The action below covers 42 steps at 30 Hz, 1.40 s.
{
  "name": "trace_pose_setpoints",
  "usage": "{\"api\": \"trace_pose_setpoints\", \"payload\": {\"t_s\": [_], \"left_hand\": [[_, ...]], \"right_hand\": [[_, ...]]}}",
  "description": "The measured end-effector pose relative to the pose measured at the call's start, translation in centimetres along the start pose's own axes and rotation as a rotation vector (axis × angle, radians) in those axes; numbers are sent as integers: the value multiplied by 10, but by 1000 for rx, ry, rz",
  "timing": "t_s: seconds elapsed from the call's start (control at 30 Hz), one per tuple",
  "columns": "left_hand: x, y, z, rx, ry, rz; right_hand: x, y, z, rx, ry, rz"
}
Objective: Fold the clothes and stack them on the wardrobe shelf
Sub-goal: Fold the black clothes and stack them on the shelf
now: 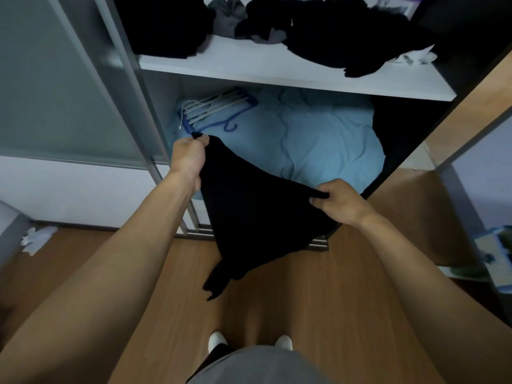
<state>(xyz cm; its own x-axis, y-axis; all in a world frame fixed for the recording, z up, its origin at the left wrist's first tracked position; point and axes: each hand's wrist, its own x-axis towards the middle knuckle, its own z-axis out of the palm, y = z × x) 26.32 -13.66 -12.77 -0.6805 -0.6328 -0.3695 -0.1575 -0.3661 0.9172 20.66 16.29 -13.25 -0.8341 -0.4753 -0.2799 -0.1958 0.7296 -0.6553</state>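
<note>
grey clothes on my body (257, 364) and white socks (217, 339) sit lowest; above them my left hand (189, 157) and right hand (336, 202) each pinch a top corner of the black garment (257, 217), stretched out before the wardrobe shelf (277, 70) so it hangs flat for folding.

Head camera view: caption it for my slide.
Left hand and right hand hold a black garment spread in front of a wardrobe shelf of dark clothes.
</note>
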Motion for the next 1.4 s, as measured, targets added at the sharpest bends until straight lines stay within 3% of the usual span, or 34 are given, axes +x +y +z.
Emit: {"api": "trace_pose_setpoints", "payload": {"t_s": [0.17,0.33,0.7,0.8,0.9,1.0,1.1,1.17,1.27,1.33,1.4], "left_hand": [[6,-13,-13,15,105,1],[4,-14,-11,6,93,-48],[-19,1,24,-87,-144,-109],[-31,10,40,-54,-310,-56],[-47,15,63,82,-478,10],[-65,15,86,407,-565,111],[-77,15,95,691,-628,243],[-76,16,90,721,-698,284],[-67,13,72,564,-733,313],[-56,2,61,557,-681,376],[-50,-14,54,670,-745,331]], "right_hand": [[-3,4,-1,236,358,-14],[-2,0,-7,492,440,-110],[5,11,-18,632,457,-89],[14,21,-20,311,461,23],[14,14,-8,99,274,4],[13,-18,24,179,150,-175],[24,-32,42,305,301,-113],[28,-30,37,475,341,-38],[23,-27,26,796,234,78],[22,-30,20,890,184,88],[18,-41,15,925,155,83]]}}
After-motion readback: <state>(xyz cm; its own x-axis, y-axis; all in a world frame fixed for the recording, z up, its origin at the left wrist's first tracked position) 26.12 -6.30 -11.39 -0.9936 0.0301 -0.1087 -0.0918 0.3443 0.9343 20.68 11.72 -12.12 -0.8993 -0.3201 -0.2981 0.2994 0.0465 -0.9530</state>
